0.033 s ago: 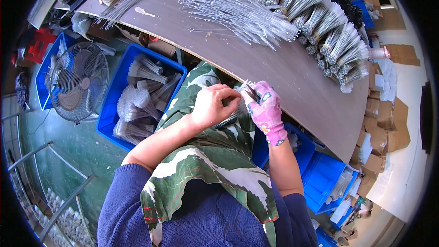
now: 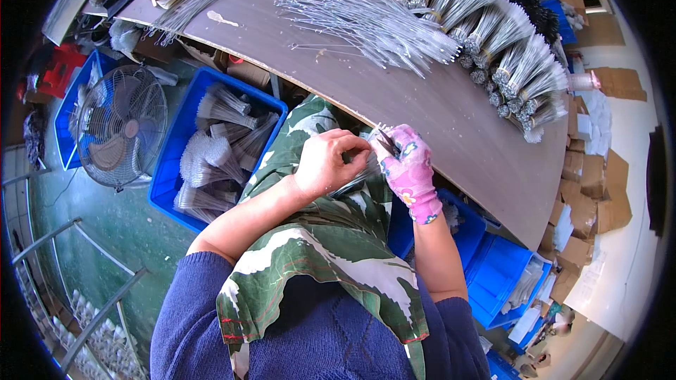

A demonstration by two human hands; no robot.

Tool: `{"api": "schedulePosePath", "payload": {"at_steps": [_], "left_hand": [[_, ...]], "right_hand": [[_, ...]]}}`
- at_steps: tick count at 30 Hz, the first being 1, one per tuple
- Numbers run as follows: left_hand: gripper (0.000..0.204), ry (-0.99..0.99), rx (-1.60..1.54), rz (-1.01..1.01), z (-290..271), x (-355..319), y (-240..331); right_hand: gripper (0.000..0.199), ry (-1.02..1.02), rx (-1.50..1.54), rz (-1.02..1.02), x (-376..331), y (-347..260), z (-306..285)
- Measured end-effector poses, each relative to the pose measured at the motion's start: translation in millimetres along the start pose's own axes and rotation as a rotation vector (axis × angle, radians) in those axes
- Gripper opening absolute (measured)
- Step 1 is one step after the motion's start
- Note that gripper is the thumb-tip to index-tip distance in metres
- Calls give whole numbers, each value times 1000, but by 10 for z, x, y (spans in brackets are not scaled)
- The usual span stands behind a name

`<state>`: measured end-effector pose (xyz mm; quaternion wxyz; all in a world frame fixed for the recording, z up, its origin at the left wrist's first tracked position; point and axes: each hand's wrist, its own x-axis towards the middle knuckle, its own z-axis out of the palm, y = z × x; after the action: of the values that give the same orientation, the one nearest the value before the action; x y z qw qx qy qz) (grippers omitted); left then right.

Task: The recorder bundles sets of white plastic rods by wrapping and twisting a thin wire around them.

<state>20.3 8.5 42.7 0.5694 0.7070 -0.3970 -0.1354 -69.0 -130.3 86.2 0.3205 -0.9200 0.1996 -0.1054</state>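
Observation:
My bare left hand [image 2: 329,162] is closed in a pinch above my lap, its fingertips beside my right hand. What it pinches is too small to make out. My right hand [image 2: 408,169], in a pink flowered glove, is closed on dark, pointed metal pliers [image 2: 386,143], whose jaws point up and left toward the left fingertips. Below and between the hands, a bundle of thin wire brushes [image 2: 358,177] with pale bristles lies across my lap, partly covered by both hands.
Loose wire brushes [image 2: 366,17] spread over the table [image 2: 486,148], with tied bundles [image 2: 517,70] at its right. A blue bin [image 2: 158,186] of brush bundles stands at my left, near a fan [image 2: 123,127]. More blue bins [image 2: 501,274] stand at my right under the table edge.

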Motion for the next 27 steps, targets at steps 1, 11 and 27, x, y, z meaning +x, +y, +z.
{"api": "schedulePosePath", "payload": {"at_steps": [1,11,27], "left_hand": [[9,-1,33,-11,0,9,5],[14,68,72,-344,-44,80,-363],[85,-360,-34,-524,576,-230,-518]], "right_hand": [[16,1,0,0,1,2,3],[17,-53,87,26,-37,76,-34],[40,-24,730,450,-393,480,9]]}}
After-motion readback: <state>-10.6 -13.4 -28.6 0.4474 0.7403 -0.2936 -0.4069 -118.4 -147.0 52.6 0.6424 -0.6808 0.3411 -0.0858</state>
